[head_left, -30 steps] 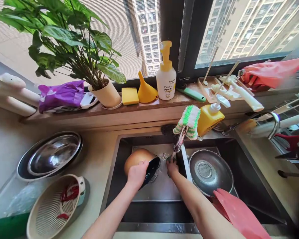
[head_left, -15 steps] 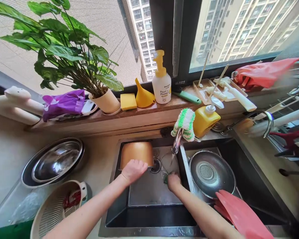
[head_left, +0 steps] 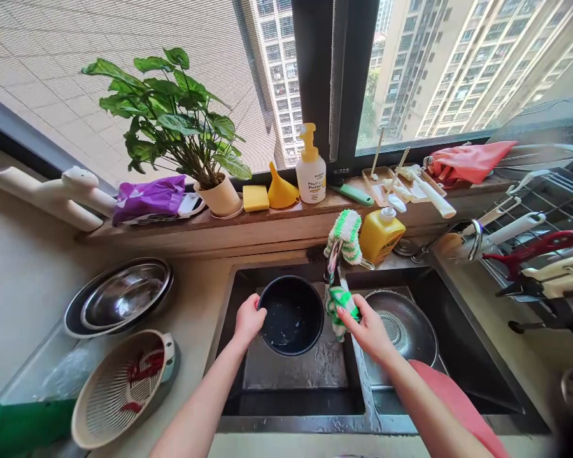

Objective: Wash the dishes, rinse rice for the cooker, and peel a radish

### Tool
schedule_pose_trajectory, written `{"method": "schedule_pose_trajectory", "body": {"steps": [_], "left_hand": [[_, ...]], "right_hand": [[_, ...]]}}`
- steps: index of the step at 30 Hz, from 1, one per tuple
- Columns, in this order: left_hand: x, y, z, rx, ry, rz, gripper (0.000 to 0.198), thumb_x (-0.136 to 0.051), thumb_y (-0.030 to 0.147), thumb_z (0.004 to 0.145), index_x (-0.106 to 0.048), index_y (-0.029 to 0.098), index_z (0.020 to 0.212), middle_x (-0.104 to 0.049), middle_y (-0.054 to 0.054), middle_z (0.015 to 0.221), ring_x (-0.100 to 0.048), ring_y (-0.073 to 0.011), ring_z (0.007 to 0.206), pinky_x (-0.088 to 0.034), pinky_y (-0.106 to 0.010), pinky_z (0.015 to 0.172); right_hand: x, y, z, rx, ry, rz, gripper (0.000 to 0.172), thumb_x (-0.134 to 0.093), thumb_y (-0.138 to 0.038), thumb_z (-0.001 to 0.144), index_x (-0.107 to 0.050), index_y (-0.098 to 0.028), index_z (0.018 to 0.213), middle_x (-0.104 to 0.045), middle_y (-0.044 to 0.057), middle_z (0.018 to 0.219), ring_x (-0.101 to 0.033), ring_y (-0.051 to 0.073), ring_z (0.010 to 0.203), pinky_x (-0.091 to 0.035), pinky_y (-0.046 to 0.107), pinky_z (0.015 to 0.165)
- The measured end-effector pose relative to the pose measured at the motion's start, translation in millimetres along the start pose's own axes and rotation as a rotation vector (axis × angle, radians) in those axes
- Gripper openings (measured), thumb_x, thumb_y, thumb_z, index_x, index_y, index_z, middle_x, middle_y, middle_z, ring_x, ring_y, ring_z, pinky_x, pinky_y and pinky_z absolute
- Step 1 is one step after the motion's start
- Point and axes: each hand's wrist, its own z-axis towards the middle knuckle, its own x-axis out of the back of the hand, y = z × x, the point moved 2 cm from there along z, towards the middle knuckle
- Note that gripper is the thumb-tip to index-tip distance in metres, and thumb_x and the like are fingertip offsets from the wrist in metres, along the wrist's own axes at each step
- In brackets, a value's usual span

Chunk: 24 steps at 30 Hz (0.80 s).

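My left hand (head_left: 249, 318) is closed on the rim of a round pot (head_left: 293, 318), whose dark inside faces me over the left sink basin (head_left: 286, 375). A few light specks show in the pot. Just under the faucet (head_left: 333, 261), my right hand (head_left: 368, 324) grips a green and white dishcloth (head_left: 340, 306), which hangs down over the left basin near the divider. A striped fluffy cloth (head_left: 346, 229) is draped over the top of the faucet. To the right, a dark frying pan (head_left: 405, 331) with a textured base lies in the other basin.
A pink rubber glove (head_left: 453, 401) lies over the front rim at right. Metal bowls (head_left: 128, 296) and a colander (head_left: 88, 388) stand on the left counter. Behind the sink are a yellow soap bottle (head_left: 381, 235) and a potted plant (head_left: 219, 197). A dish rack (head_left: 549, 191) holds utensils at right.
The pot has turned from showing its copper-coloured outside to showing its dark inside. My right hand has risen from the basin floor to the faucet with the cloth.
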Motion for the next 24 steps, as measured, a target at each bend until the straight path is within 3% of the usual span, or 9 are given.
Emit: {"method": "schedule_pose_trajectory", "body": {"steps": [3,7,10,14,17,21,24], "left_hand": [[-11.1,13,-15,-0.002,-0.029,-0.221,0.021,-0.044,0.008,0.057,-0.027,0.022,0.057,-0.027,0.007,0.055,-0.029,-0.0089,0.052,-0.022,-0.02,0.05],[-27.9,38,-27,-0.009,-0.098,-0.476,0.017,-0.043,0.012,0.055,-0.029,0.021,0.058,-0.029,0.007,0.057,-0.028,-0.0075,0.052,-0.025,-0.019,0.049],[-46.1,53,-31,0.011,-0.156,-0.616,0.016,-0.043,0.014,0.053,-0.032,0.021,0.06,-0.03,0.008,0.057,-0.028,-0.0065,0.051,-0.026,-0.018,0.047],[-73.7,65,-36,0.059,-0.206,-0.738,0.016,-0.043,0.015,0.052,-0.032,0.022,0.061,-0.03,0.009,0.056,-0.027,-0.0058,0.048,-0.026,-0.017,0.046],[-89.5,70,-40,0.076,-0.232,-0.779,0.015,-0.044,0.015,0.052,-0.034,0.021,0.061,-0.032,0.009,0.054,-0.028,-0.0056,0.047,-0.026,-0.017,0.046],[-100.8,73,-40,0.068,-0.238,-0.782,0.014,-0.046,0.013,0.053,-0.037,0.021,0.06,-0.034,0.008,0.055,-0.032,-0.0061,0.049,-0.029,-0.017,0.048],[-105.4,73,-38,0.059,-0.195,-0.76,0.014,-0.045,0.011,0.054,-0.038,0.02,0.062,-0.035,0.008,0.056,-0.034,-0.0069,0.052,-0.029,-0.017,0.05]], "right_hand": [[-4,-25,8,0.11,-0.08,-0.072,0.028,-0.051,-0.048,0.086,-0.052,-0.02,0.088,-0.054,-0.003,0.07,-0.048,0.013,0.063,-0.037,0.022,0.059],[-31,-41,19,0.26,-0.267,-0.359,0.018,-0.06,-0.031,0.082,-0.063,-0.018,0.094,-0.06,0.004,0.095,-0.057,0.016,0.082,-0.042,0.024,0.073],[-52,-37,25,0.401,-0.496,-0.632,0.019,-0.064,-0.024,0.078,-0.068,-0.017,0.096,-0.059,0.01,0.111,-0.057,0.021,0.095,-0.043,0.029,0.082],[-68,-18,26,0.549,-0.732,-0.952,0.019,-0.055,-0.012,0.082,-0.072,-0.015,0.086,-0.062,0.012,0.11,-0.055,0.027,0.101,-0.044,0.036,0.084],[-74,-5,31,0.519,-0.703,-1.033,0.02,-0.054,-0.011,0.082,-0.073,-0.015,0.087,-0.065,0.014,0.109,-0.052,0.03,0.107,-0.042,0.041,0.086],[-74,7,56,0.292,-0.532,-1.056,0.025,-0.049,-0.009,0.084,-0.072,-0.01,0.094,-0.064,0.019,0.112,-0.051,0.032,0.111,-0.041,0.044,0.087],[-61,17,76,0.161,-0.456,-1.067,0.028,-0.047,-0.005,0.083,-0.07,-0.006,0.099,-0.062,0.024,0.113,-0.054,0.035,0.108,-0.044,0.045,0.082]]}}
